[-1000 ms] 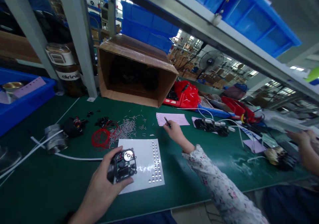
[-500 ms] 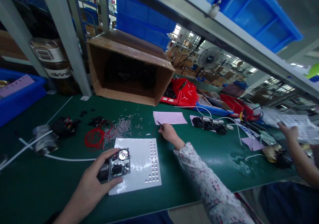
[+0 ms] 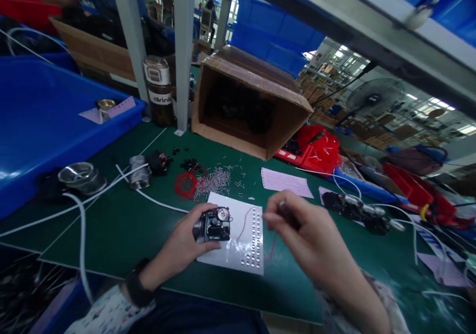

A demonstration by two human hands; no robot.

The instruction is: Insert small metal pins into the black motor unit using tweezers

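My left hand (image 3: 197,237) grips a small black device (image 3: 213,231) with its inside exposed: a round silver disc and dark parts face up. It is over the left part of a white sheet (image 3: 234,259) with rows of shiny round dots (image 3: 256,235) at its right. My right hand (image 3: 301,225), slightly blurred, is raised right of the sheet, closed around a slim dark tool (image 3: 290,214) whose kind I cannot make out. A thin red wire (image 3: 243,225) shows above the sheet, and a red strand (image 3: 274,247) hangs below my right hand.
Behind the sheet lie a red wire coil (image 3: 185,184) and many small metal pins (image 3: 219,179). A cardboard box (image 3: 230,130), pink paper (image 3: 286,183) and red bin (image 3: 293,158) stand farther back. Metal fittings (image 3: 139,173) with white cables lie left, near a blue tray (image 3: 74,155).
My right hand has come back from beside the pink paper toward the sheet, with red wire now showing near it. My left hand still holds the device. The view has turned left.
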